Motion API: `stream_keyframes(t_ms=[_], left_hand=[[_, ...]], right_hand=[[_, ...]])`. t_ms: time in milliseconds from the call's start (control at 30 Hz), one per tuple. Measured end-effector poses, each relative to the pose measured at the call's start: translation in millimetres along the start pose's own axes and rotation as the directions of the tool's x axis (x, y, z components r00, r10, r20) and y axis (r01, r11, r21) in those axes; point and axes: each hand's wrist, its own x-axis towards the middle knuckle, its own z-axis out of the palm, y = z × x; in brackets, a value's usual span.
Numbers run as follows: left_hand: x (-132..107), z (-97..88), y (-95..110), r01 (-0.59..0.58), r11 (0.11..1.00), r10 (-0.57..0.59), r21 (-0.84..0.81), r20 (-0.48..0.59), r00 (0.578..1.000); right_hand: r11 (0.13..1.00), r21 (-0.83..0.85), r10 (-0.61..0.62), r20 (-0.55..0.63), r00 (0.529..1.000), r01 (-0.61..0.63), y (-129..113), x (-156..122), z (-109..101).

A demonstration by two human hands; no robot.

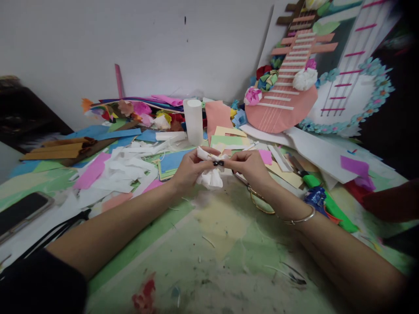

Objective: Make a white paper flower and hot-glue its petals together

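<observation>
My left hand [188, 168] and my right hand [250, 165] meet above the green work surface [209, 244]. Both pinch a crumpled piece of white tissue paper [211, 176], which hangs between the fingertips. The fingers of each hand are pressed together on the paper. A thin metal bangle [299, 218] circles my right wrist. Scissors [258, 198] lie on the surface just under my right hand, partly hidden by it.
White paper strips [131, 163] and coloured paper scraps litter the table behind the hands. A white roll [193, 120] stands upright. A paper guitar [284, 96] with paper flowers leans at the back right. A phone [21, 211] lies at left, green-handled tool [330, 205] at right.
</observation>
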Motion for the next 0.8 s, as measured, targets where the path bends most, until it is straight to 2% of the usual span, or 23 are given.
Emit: stream_keyframes(t_ms=[100,200,333,533,800], left_hand=[[1.3,-2.3,0.9,0.026,1.000,-0.026,0.014,0.019,0.999],[2.0,-3.4,1.1,-0.004,1.000,0.004,-0.012,0.020,1.000],[2.5,-3.1,1.2,-0.041,0.999,0.041,0.015,0.017,0.999],[2.9,-2.9,-3.1,-0.067,0.997,0.068,0.037,-0.020,0.997],[-0.8,0.7,-2.5,-0.110,0.993,0.108,-0.042,-0.054,0.993]], right_hand=[[0.998,0.063,0.003,0.090,0.996,-0.008,1.2,1.8,-2.5],[0.989,0.141,0.013,0.184,0.983,-0.040,4.3,3.8,-5.3],[0.983,0.160,0.053,0.235,0.971,-0.093,6.1,3.9,-6.8],[0.977,0.195,0.046,0.212,0.976,-0.089,3.4,1.7,-3.7],[0.991,0.132,-0.025,0.075,0.997,0.015,-3.8,-3.4,1.4]])
